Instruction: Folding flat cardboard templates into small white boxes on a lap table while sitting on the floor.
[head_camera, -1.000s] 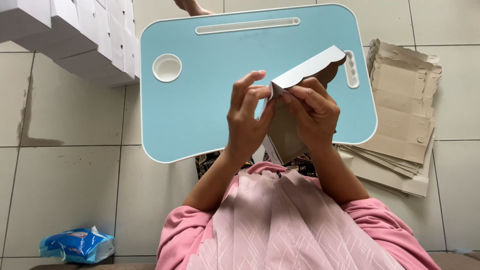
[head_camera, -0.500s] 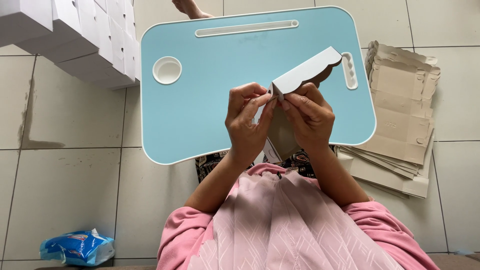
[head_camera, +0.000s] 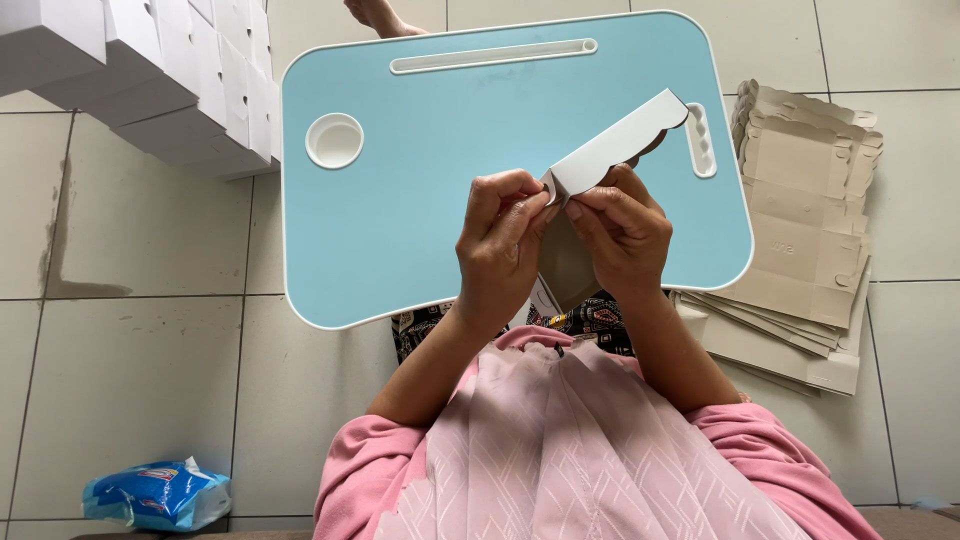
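White boxes (head_camera: 150, 80) sit stacked far left, a blue packet (head_camera: 158, 494) lower down. Over the blue tray (head_camera: 400, 240), the left hand (head_camera: 505, 250) and right hand (head_camera: 622, 232) both pinch the card (head_camera: 618, 143) at its near end; its long axis runs up-right, away from the fingers. Flat cartons (head_camera: 810, 230) lie right.

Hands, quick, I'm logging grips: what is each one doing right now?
Left hand: closed, pinching the near end of the white card.
Right hand: closed, pinching the same end of the card.
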